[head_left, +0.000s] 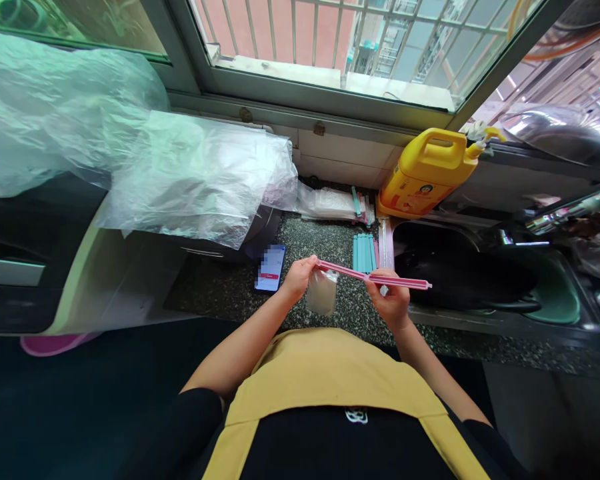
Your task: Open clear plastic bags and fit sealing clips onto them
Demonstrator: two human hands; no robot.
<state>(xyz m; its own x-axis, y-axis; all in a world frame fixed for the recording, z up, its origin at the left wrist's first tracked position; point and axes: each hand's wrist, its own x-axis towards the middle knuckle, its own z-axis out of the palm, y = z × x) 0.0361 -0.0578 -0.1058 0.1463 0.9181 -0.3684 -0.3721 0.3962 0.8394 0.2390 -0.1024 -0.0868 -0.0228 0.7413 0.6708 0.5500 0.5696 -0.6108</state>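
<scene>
Ok L hand (299,279) & R hand (391,303) hold pink clip (347,270), bag (321,297) below

This looks like a home kitchen: a metal sink (563,300) is set into a speckled worktop (310,233), with a yellow pump bottle (425,177) beside it. A metal vessel (563,137) sits beyond the sink, and the barred window (325,40) faces buildings (380,53)

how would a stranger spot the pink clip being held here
Find the big yellow bottle, then look nearer, to the left hand and right hand over the speckled counter. The pink clip is the long thin strip spanning them. Unlike the teal clips lying on the counter, it is pink and held up.
</scene>
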